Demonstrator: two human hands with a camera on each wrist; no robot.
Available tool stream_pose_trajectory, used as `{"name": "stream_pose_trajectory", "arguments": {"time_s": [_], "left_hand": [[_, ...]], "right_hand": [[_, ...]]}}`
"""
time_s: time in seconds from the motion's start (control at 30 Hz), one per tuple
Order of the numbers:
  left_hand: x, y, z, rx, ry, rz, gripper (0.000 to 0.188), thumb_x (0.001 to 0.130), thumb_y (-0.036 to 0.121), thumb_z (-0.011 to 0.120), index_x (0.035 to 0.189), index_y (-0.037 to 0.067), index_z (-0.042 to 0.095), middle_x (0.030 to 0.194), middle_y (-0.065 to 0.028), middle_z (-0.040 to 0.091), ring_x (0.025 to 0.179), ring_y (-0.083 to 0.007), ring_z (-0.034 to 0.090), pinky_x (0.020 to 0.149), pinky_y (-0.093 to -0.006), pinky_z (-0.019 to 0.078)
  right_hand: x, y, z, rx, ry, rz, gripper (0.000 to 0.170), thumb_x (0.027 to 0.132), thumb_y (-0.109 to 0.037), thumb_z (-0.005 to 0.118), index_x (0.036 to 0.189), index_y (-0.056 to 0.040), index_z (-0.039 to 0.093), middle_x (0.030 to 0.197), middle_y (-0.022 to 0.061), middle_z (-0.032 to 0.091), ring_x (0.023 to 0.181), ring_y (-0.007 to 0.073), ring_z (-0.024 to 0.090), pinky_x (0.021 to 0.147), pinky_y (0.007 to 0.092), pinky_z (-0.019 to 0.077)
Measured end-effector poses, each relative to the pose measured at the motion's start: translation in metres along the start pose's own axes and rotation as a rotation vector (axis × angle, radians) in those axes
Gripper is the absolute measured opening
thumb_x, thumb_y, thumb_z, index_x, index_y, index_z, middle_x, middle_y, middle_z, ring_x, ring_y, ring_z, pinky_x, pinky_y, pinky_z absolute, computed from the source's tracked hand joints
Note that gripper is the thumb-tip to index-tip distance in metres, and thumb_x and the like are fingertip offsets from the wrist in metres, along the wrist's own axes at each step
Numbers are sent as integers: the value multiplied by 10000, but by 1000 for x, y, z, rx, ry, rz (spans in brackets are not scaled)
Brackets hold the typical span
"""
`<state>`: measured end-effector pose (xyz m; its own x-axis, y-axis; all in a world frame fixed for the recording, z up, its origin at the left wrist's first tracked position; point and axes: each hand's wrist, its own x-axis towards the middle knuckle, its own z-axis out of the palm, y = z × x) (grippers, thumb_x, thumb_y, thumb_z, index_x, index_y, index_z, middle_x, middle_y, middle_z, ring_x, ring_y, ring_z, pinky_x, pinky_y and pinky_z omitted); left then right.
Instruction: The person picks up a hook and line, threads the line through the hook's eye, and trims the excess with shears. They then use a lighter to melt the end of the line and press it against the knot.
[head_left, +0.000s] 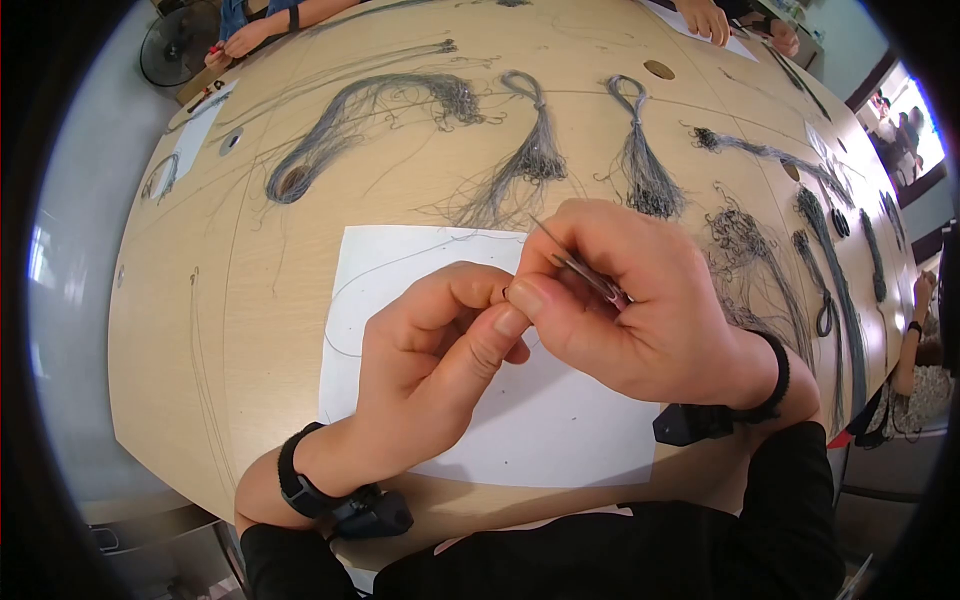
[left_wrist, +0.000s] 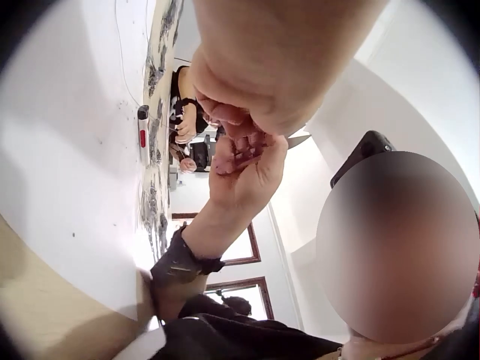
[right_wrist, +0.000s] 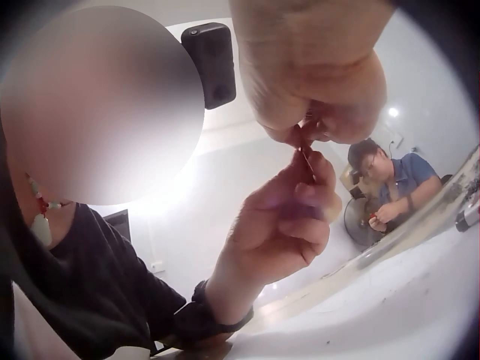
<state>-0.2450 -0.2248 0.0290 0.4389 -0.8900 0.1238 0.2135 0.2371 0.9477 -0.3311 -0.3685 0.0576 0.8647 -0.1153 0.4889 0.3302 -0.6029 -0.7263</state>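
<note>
Over a white paper sheet (head_left: 520, 440), both hands meet at their fingertips. My right hand (head_left: 640, 300) holds small metal scissors (head_left: 590, 275) in its curled fingers, the pointed blades sticking out to the upper left. A blade (left_wrist: 298, 140) also shows past the fingers in the left wrist view. My left hand (head_left: 430, 350) pinches the end of a thin grey line, where a tiny dark bit shows between thumb and forefinger. Right thumb and forefinger touch that same spot. From there a loop of the line (head_left: 345, 290) curves over the paper's left part.
Bundles of grey line with dark tangled ends lie beyond the paper, such as a looped one (head_left: 640, 150), another looped one (head_left: 535, 150) and a long curved one (head_left: 330, 130). More bundles (head_left: 840, 280) lie right. Other people's hands (head_left: 705, 20) work at the table's far side.
</note>
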Motion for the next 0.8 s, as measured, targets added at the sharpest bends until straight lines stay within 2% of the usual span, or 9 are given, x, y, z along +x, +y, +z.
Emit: {"name": "stream_pose_trajectory", "arguments": {"time_s": [0.07, 0.3, 0.37, 0.5, 0.6, 0.67, 0.8], "left_hand": [[0, -3, 0, 98, 26, 90, 126, 822, 43, 493, 933, -14, 509, 846, -46, 543, 716, -79, 511, 630, -195, 439], [-1, -1, -5, 32, 18, 58, 112, 819, 23, 481, 920, -13, 510, 834, -59, 547, 741, -90, 521, 625, -210, 447], [0, 0, -2, -53, 67, 100, 106, 816, 13, 476, 913, -12, 511, 834, -64, 551, 768, -107, 531, 621, -224, 451], [0, 1, -3, -33, 52, 107, 106, 814, 14, 480, 913, -11, 510, 841, -63, 553, 787, -120, 535, 619, -230, 452], [-1, 1, -1, -72, 93, 103, 98, 813, 11, 482, 902, -11, 514, 841, -61, 554, 776, -111, 530, 618, -223, 449], [0, 3, -2, -17, 49, 61, 85, 811, 9, 482, 884, -13, 520, 841, -56, 549, 744, -96, 523, 619, -217, 446], [-2, 4, -1, 20, 47, 40, 76, 808, 6, 484, 868, -15, 525, 831, -49, 546, 713, -82, 514, 613, -207, 442]], "right_hand": [[-1, -1, 1, 28, 15, 52, 83, 744, -83, 558, 718, -22, 506, 551, -4, 471, 454, 32, 384, 410, 176, 303], [-1, 3, 3, 46, 47, 7, 104, 771, -97, 556, 743, -10, 507, 584, -5, 488, 492, 31, 396, 436, 172, 314], [-1, 2, 3, 167, 56, 86, 106, 779, -100, 554, 767, -2, 515, 613, -4, 501, 511, 28, 399, 455, 169, 320], [2, -6, -6, 150, 7, 163, 100, 772, -96, 552, 772, -2, 518, 625, -9, 501, 519, 22, 396, 464, 167, 319], [0, -3, -4, 62, -22, 89, 77, 753, -76, 546, 770, -7, 518, 621, -1, 499, 507, 34, 402, 451, 172, 321], [0, 1, -3, -55, -40, -35, 79, 700, -53, 552, 757, -16, 512, 611, 9, 486, 487, 59, 412, 435, 182, 329], [-1, 3, 1, -46, -13, -54, 110, 657, -44, 556, 752, -25, 504, 614, 24, 474, 478, 86, 418, 422, 196, 337]]}}
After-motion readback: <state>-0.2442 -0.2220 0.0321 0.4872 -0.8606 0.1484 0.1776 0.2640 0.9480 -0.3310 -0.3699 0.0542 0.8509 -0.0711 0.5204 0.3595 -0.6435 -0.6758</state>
